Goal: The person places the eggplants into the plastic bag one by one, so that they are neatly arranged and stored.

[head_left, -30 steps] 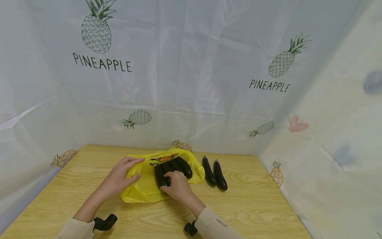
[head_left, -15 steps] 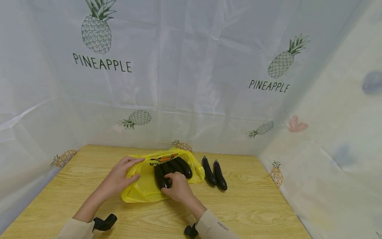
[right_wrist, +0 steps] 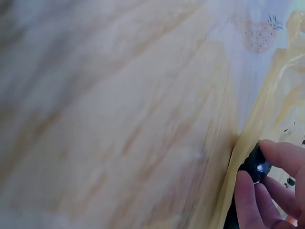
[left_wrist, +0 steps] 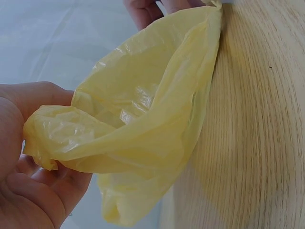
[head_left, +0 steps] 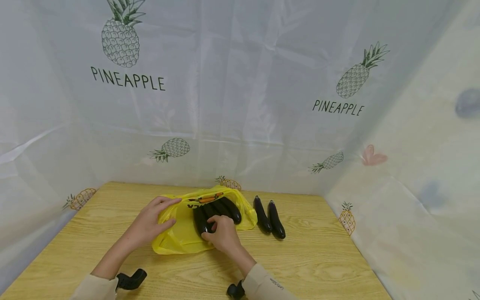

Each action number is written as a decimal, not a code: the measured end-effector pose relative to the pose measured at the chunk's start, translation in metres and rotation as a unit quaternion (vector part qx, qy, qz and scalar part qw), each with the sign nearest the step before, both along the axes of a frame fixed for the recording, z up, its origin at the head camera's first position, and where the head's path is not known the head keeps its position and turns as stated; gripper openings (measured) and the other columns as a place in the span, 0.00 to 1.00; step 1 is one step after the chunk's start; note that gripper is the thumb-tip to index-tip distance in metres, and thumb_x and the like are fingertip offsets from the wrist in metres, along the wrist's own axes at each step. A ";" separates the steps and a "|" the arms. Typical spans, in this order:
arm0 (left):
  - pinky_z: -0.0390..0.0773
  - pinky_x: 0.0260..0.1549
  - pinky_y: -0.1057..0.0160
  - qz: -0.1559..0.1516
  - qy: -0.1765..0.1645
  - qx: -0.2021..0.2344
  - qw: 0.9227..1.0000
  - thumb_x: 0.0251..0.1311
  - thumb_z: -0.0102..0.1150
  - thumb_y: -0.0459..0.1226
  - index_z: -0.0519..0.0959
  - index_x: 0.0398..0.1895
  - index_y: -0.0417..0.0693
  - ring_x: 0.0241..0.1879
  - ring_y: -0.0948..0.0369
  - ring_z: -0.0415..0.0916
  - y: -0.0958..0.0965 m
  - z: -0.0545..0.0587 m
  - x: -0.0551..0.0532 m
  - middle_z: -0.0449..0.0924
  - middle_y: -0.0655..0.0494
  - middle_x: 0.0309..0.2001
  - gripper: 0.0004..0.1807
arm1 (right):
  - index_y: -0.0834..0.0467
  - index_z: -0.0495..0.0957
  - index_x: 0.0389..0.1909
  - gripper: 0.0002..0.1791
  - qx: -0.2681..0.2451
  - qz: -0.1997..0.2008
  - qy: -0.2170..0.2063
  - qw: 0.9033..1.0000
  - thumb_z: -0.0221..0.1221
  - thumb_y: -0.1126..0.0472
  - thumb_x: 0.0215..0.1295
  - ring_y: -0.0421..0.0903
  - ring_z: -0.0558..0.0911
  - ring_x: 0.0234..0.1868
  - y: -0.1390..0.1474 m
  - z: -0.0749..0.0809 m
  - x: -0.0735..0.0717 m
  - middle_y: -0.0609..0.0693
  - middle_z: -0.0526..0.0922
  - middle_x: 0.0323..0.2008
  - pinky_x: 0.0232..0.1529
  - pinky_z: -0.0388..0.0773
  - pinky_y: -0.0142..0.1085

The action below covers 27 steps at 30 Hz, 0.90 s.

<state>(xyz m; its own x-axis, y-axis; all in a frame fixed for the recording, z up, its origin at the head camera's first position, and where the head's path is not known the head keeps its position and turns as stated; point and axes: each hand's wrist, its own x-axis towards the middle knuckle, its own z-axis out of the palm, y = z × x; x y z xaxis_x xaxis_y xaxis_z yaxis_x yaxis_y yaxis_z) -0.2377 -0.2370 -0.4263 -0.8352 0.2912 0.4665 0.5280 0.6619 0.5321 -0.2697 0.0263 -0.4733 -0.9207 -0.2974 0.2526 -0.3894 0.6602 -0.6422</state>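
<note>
A yellow plastic bag (head_left: 180, 239) lies on its side on the table with its mouth facing me. Several glossy dark eggplants (head_left: 229, 210) lie side by side inside. My right hand (head_left: 225, 236) reaches into the mouth and pinches the near end of the leftmost eggplant (head_left: 200, 220); the right wrist view shows its dark tip (right_wrist: 258, 164) between thumb and fingers. At the bag's left side, my left hand (head_left: 148, 221) has thumb and forefinger spread against the rim. In the left wrist view, yellow film (left_wrist: 71, 131) lies between that thumb and the fingers.
To the right of the bag, two more eggplants (head_left: 277, 221) lie on the wooden table (head_left: 318, 258). White sheets printed with pineapples (head_left: 240, 104) hang behind and at the sides. A black camera mount (head_left: 131, 279) sits on each wrist.
The pinched eggplant and my right hand shift only slightly within the bag's mouth. My left hand, the bag and the two eggplants outside stay where they were.
</note>
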 end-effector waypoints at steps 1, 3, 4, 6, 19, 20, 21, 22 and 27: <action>0.80 0.52 0.41 0.000 -0.001 0.000 1.000 0.67 0.72 0.32 0.76 0.74 0.48 0.57 0.48 0.78 0.000 0.000 0.000 0.77 0.51 0.58 0.32 | 0.62 0.88 0.52 0.20 -0.003 -0.001 -0.001 1.000 0.77 0.61 0.60 0.36 0.73 0.27 0.000 0.000 0.000 0.49 0.81 0.28 0.28 0.73 0.32; 0.80 0.52 0.41 -0.001 -0.001 0.001 1.000 0.67 0.72 0.32 0.76 0.74 0.48 0.57 0.48 0.78 0.000 -0.001 -0.001 0.77 0.51 0.58 0.32 | 0.62 0.88 0.51 0.19 -0.007 -0.003 -0.001 1.000 0.78 0.61 0.60 0.37 0.72 0.26 -0.001 0.000 0.000 0.49 0.80 0.28 0.28 0.73 0.32; 0.80 0.52 0.41 0.000 -0.001 0.000 1.000 0.67 0.72 0.32 0.76 0.74 0.48 0.57 0.48 0.78 0.000 -0.001 0.000 0.77 0.51 0.58 0.32 | 0.62 0.88 0.51 0.19 -0.007 -0.003 -0.001 1.000 0.78 0.61 0.60 0.37 0.72 0.26 -0.001 0.000 0.000 0.49 0.80 0.28 0.28 0.74 0.32; 0.81 0.52 0.41 0.001 0.000 -0.001 1.000 0.67 0.72 0.32 0.76 0.74 0.47 0.56 0.48 0.78 0.000 -0.001 0.000 0.77 0.51 0.58 0.32 | 0.61 0.88 0.51 0.19 -0.009 -0.005 -0.006 1.000 0.78 0.60 0.60 0.36 0.72 0.27 0.000 0.000 0.000 0.48 0.80 0.28 0.28 0.73 0.32; 0.80 0.53 0.40 0.005 -0.012 0.006 1.000 0.66 0.72 0.31 0.76 0.74 0.47 0.57 0.47 0.77 0.001 0.002 0.001 0.77 0.50 0.59 0.32 | 0.61 0.87 0.53 0.19 -0.025 0.035 -0.006 0.999 0.76 0.60 0.63 0.38 0.81 0.32 0.028 0.017 0.010 0.54 0.86 0.39 0.36 0.81 0.34; 0.80 0.52 0.40 0.004 -0.011 0.007 1.000 0.66 0.72 0.31 0.76 0.74 0.47 0.57 0.47 0.77 0.001 0.002 0.001 0.77 0.49 0.59 0.32 | 0.61 0.87 0.54 0.19 -0.024 0.034 -0.010 0.999 0.75 0.60 0.64 0.38 0.81 0.33 0.032 0.019 0.010 0.54 0.85 0.40 0.37 0.81 0.34; 0.80 0.53 0.39 0.004 -0.010 0.007 1.000 0.66 0.72 0.31 0.76 0.74 0.47 0.57 0.46 0.77 0.001 0.002 0.001 0.77 0.49 0.59 0.32 | 0.60 0.87 0.55 0.19 -0.023 0.033 -0.012 0.999 0.75 0.59 0.65 0.39 0.81 0.34 0.036 0.021 0.010 0.54 0.85 0.41 0.37 0.82 0.35; 0.80 0.53 0.39 0.004 -0.009 0.007 1.000 0.66 0.72 0.31 0.76 0.74 0.47 0.58 0.46 0.77 0.000 0.001 0.001 0.77 0.49 0.59 0.33 | 0.60 0.86 0.56 0.19 -0.021 0.030 -0.014 0.999 0.74 0.59 0.66 0.39 0.82 0.35 0.041 0.023 0.009 0.53 0.85 0.42 0.38 0.82 0.36; 0.80 0.53 0.39 0.004 -0.001 0.006 1.000 0.65 0.73 0.30 0.77 0.74 0.48 0.57 0.47 0.77 -0.001 -0.001 -0.001 0.77 0.50 0.58 0.33 | 0.58 0.85 0.58 0.21 -0.012 0.022 -0.007 1.000 0.73 0.58 0.67 0.48 0.84 0.39 0.067 0.034 0.010 0.55 0.86 0.47 0.39 0.82 0.38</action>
<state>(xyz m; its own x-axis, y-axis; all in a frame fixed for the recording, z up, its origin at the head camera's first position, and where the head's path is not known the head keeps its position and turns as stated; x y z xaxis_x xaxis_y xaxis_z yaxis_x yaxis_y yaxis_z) -0.2386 -0.2377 -0.4271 -0.8383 0.2794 0.4682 0.5219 0.6598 0.5406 -0.2598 0.0934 -0.4389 -0.9105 -0.3311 0.2478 -0.4085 0.6272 -0.6631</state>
